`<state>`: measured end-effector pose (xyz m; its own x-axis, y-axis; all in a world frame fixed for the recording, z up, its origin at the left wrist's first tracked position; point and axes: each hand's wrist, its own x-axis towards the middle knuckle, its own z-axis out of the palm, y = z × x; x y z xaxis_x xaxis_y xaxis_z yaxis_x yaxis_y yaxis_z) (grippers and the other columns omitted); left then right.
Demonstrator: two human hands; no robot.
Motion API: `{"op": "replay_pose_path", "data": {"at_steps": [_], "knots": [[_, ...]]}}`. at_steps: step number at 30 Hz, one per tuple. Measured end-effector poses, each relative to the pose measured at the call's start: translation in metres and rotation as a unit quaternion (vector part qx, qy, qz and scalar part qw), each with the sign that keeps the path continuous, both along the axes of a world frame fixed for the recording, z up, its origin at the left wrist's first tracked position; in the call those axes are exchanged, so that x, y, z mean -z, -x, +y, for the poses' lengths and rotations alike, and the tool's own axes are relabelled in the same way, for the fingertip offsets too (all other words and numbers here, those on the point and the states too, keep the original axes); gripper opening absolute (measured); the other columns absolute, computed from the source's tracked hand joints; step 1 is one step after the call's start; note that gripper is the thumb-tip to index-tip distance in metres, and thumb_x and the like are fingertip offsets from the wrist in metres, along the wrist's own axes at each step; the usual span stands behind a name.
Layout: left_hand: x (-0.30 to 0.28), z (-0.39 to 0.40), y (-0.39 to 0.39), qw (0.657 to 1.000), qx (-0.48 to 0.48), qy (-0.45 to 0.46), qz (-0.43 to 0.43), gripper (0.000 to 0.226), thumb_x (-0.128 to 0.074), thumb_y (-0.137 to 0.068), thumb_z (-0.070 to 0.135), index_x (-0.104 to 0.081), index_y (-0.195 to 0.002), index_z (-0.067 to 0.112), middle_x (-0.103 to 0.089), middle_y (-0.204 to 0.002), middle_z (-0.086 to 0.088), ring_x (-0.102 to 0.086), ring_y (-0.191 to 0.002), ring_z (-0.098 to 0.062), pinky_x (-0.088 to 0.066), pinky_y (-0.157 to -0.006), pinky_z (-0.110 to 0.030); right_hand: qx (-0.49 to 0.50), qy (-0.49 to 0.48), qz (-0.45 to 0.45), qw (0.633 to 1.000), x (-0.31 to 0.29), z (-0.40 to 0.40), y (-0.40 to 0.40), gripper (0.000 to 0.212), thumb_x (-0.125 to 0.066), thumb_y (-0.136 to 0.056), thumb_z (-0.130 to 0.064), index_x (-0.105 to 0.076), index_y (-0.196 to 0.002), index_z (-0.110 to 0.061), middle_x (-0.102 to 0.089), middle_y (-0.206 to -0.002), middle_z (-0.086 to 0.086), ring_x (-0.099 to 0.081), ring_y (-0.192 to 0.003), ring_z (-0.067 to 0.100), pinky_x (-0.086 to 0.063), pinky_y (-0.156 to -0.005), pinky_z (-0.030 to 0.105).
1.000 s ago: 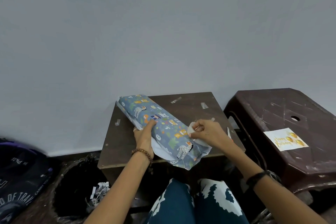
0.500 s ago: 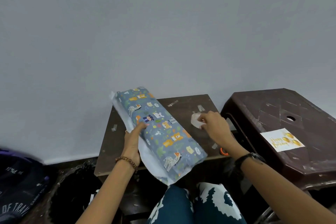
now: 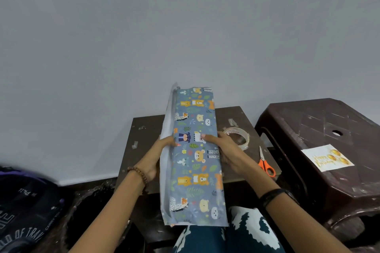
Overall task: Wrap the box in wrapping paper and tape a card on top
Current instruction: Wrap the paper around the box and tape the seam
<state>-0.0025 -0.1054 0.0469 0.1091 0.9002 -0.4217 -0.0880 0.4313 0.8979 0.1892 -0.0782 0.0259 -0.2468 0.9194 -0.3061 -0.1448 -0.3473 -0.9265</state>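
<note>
The long box (image 3: 195, 156), wrapped in blue paper with animal prints, is lifted above the small dark table (image 3: 144, 129) and runs lengthwise away from me. A white paper flap stands loose along its left side. My left hand (image 3: 159, 156) grips its left edge at the middle, thumb on top. My right hand (image 3: 224, 150) grips the right edge opposite. The white "Happy Birthday" card (image 3: 327, 157) lies on the brown plastic stool (image 3: 320, 129) to the right.
A clear tape roll (image 3: 239, 136) and orange-handled scissors (image 3: 266, 163) lie on the table's right part. Small tape bits stick to the tabletop. A dark bag (image 3: 22, 207) and a black bin (image 3: 86, 211) sit on the floor at left. My patterned knees are below.
The box has swung from a diagonal lie on the table to straight lengthwise and is lifted. My right hand left the tape roll on the table and took the box's right edge.
</note>
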Motion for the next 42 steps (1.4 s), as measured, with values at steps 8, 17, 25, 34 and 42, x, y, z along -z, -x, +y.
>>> {"op": "replay_pose_path", "data": {"at_steps": [8, 17, 25, 34, 42], "knots": [[0.003, 0.043, -0.008, 0.921, -0.011, -0.177, 0.347, 0.033, -0.033, -0.1, 0.036, -0.05, -0.085, 0.012, -0.057, -0.089, -0.011, -0.054, -0.086, -0.03, -0.044, -0.086, -0.04, 0.067, -0.054, -0.011, 0.996, 0.001, -0.041, 0.029, 0.057, -0.079, -0.074, -0.022, -0.038, -0.115, -0.021, -0.061, -0.118, -0.002, -0.064, -0.101, 0.017, -0.057, -0.079, 0.04], [0.002, 0.04, -0.016, 0.748, 0.056, -0.315, 0.581, 0.033, -0.027, -0.1, 0.042, -0.054, -0.114, 0.029, -0.067, -0.1, -0.007, -0.059, -0.097, -0.034, -0.044, -0.074, -0.037, -0.021, 0.077, 0.049, 0.996, 0.01, -0.073, 0.037, 0.047, -0.064, -0.086, -0.039, -0.053, -0.122, -0.012, -0.066, -0.112, 0.017, -0.069, -0.094, 0.023, -0.059, -0.07, 0.035], [0.039, 0.014, -0.029, 0.69, 0.081, -0.35, 0.628, 0.031, -0.031, -0.101, 0.023, -0.054, -0.122, 0.024, -0.066, -0.113, -0.001, -0.06, -0.103, -0.024, -0.038, -0.081, -0.034, 0.052, 0.126, 0.07, 0.988, 0.043, -0.112, 0.057, 0.031, -0.066, -0.085, -0.039, -0.062, -0.105, -0.016, -0.073, -0.096, 0.011, -0.071, -0.087, 0.02, -0.059, -0.066, 0.031], [0.063, 0.009, -0.043, 0.684, 0.112, -0.324, 0.644, 0.031, -0.03, -0.1, 0.022, -0.053, -0.121, 0.026, -0.064, -0.114, 0.002, -0.056, -0.109, -0.022, -0.03, -0.099, -0.041, 0.05, 0.12, -0.045, 0.991, 0.05, -0.116, 0.042, 0.042, -0.054, -0.092, -0.042, -0.071, -0.076, -0.006, -0.061, -0.048, 0.004, -0.056, -0.04, 0.01, -0.048, -0.043, 0.018], [0.066, 0.012, -0.045, 0.679, 0.095, -0.32, 0.654, 0.028, -0.032, -0.1, 0.024, -0.058, -0.11, 0.021, -0.067, -0.106, -0.002, -0.06, -0.101, -0.024, -0.031, -0.098, -0.039, 0.198, -0.306, -0.355, 0.861, 0.046, -0.113, 0.041, 0.031, -0.047, -0.098, -0.027, -0.06, -0.077, -0.009, -0.06, -0.064, 0.0, -0.054, -0.061, 0.014, -0.046, -0.061, 0.036]]}}
